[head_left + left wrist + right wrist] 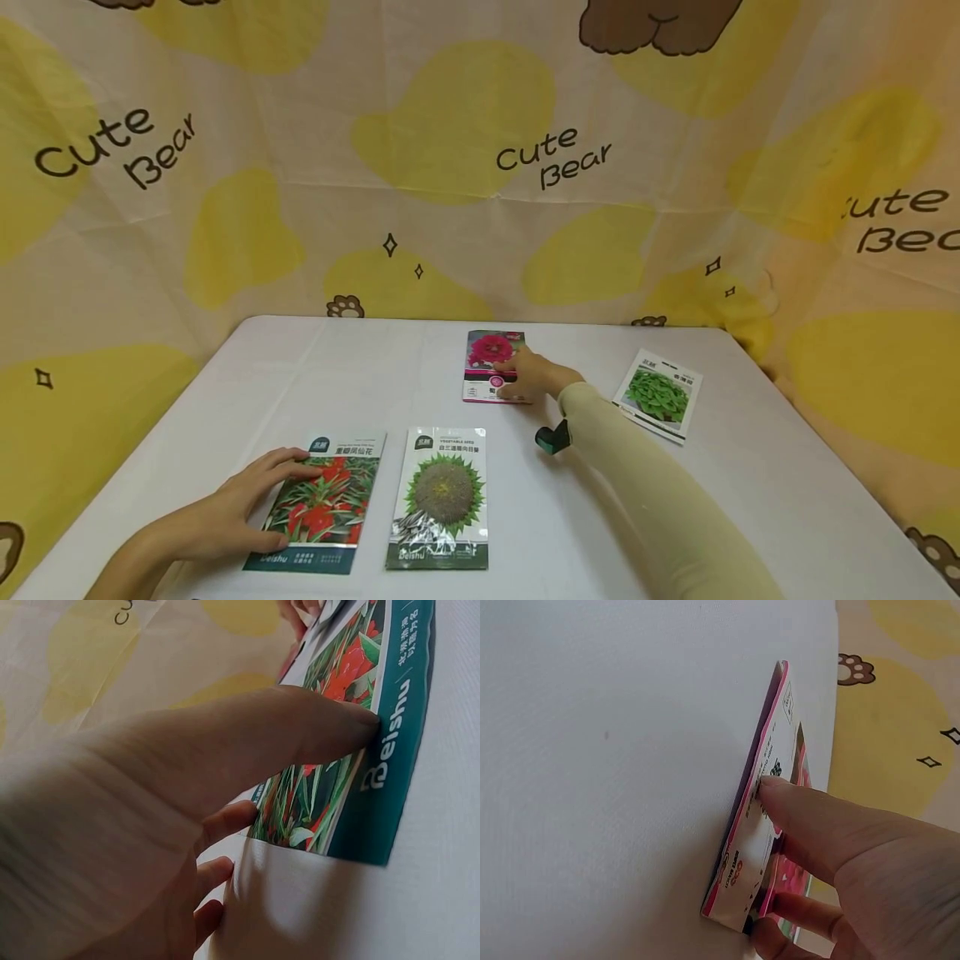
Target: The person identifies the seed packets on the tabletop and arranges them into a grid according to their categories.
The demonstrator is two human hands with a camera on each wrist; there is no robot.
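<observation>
My left hand (232,504) rests on a seed packet with red flowers (322,504), its thumb and fingertips touching the packet's left part. In the left wrist view, the thumb (330,724) lies across that packet near its green band. Farther back, my right hand (536,375) touches a seed packet with a pink flower (480,387). The right wrist view shows the thumb (802,810) on this packet's face and the other fingers by its side edge. Between the hands, nearer the front, a sunflower seed packet (442,496) lies flat.
To the right, a seed packet with green leaves (658,396) lies tilted beside the right sleeve (645,475). A dark band (553,437) sits below the right wrist. The white table (225,400) ends at a printed "Cute Bear" cloth (450,167).
</observation>
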